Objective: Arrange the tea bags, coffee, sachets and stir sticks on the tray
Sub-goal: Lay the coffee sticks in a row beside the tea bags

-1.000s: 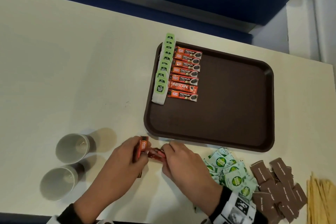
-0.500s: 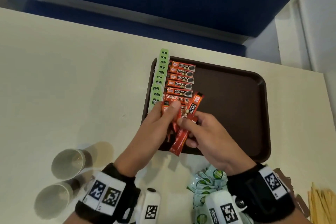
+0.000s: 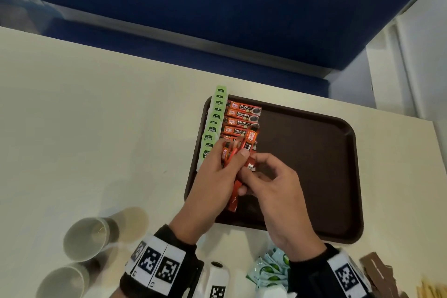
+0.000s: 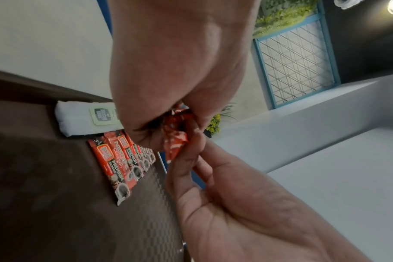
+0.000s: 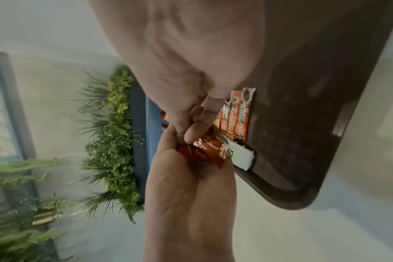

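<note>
A brown tray [image 3: 314, 164] holds a column of green tea bags [image 3: 214, 123] along its left rim and a row of orange coffee sachets [image 3: 244, 116] beside them. Over the near end of that row, my left hand [image 3: 229, 152] grips a bundle of red-orange coffee sticks [image 3: 233, 197]. My right hand [image 3: 251, 167] pinches one stick [image 3: 250, 143] of that bundle, which points up over the row. The left wrist view shows the crumpled stick ends [image 4: 176, 134] between both hands, above the coffee row [image 4: 121, 159]. The right wrist view shows the same bundle [image 5: 204, 150].
Two paper cups [image 3: 85, 238] [image 3: 63, 280] stand on the table at the near left. A heap of green sachets [image 3: 271, 268], brown sachets [image 3: 377, 271] and wooden stir sticks [image 3: 433, 290] lie along the near right edge. The tray's right part is bare.
Both hands have carried the coffee sticks from the table's near edge onto the tray, up to the near end of the coffee row. The right hand's pinched stick now overlaps the row.
</note>
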Tool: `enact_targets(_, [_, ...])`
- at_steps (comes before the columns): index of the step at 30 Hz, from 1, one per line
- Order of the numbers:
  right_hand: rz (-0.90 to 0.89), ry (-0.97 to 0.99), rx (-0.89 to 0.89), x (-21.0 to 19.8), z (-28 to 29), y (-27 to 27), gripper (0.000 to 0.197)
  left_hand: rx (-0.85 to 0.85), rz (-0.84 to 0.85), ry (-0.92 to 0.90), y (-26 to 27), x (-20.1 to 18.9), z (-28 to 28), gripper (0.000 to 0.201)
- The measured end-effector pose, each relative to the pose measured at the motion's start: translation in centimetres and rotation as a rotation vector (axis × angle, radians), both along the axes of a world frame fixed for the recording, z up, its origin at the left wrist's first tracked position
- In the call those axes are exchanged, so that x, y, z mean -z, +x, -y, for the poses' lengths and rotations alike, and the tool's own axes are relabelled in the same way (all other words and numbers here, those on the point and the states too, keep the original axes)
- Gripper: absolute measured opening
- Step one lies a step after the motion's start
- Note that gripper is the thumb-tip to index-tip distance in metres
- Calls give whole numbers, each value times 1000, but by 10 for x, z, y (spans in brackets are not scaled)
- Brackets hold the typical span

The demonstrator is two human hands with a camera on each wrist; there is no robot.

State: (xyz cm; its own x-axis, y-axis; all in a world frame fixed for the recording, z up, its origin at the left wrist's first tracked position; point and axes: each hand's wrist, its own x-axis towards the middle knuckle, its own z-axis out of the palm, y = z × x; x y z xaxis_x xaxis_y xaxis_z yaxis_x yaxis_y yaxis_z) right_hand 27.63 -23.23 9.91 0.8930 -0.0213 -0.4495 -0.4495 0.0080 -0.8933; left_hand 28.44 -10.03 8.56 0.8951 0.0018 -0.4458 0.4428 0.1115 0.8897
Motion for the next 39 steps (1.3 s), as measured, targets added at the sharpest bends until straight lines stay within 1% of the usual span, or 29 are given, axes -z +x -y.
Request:
enact_targets(3, [-31,66,20,4,-1,-2,17,-120,11,-31,0,1,2,17])
enact_targets(6, [-85,125,67,11,3,-4,17,-226,6,-57,2,3,-2,25])
enact_targets(9, [-109,250,173,15,16,-2,15,-219,-26,-7,4,6,-12,23])
enact_targets(12, [-47,292,215,11,28,1,15,-113,-66,61,3,9,-22,25])
enact_targets(13, [-1,263,206,9,31,2,15,-74,-78,56,2,8,-24,26])
enact_targets(15, [116,137,167,4,35,2,16,-19,-105,25,-1,5,-28,26])
enact_targets(18, [300,-76,107,-4,35,-1,15,6,-159,-16,-8,-1,-28,25])
enact_targets(22, [584,-396,-12,-5,36,-10,22,-131,-176,-192,-13,-4,-23,25])
enact_targets(23, [639,-438,-44,-3,37,-14,23,-158,-167,-219,-12,-5,-23,25])
enact_targets(26, [753,-495,-96,3,40,-24,26,-131,-134,-240,-12,-10,-25,29])
enact_targets(30, [833,-593,-121,10,45,-32,29,-44,-46,-138,-11,-12,-27,30])
enact_targets(32, [855,-603,-125,14,48,-34,28,-34,-11,-90,-10,-13,-27,28])
enact_targets(36, [878,-605,-150,20,50,-34,23,90,-24,-38,-10,-17,-25,16])
enact_targets(39, [873,-589,-248,20,50,-34,22,97,-66,-18,-9,-13,-21,36])
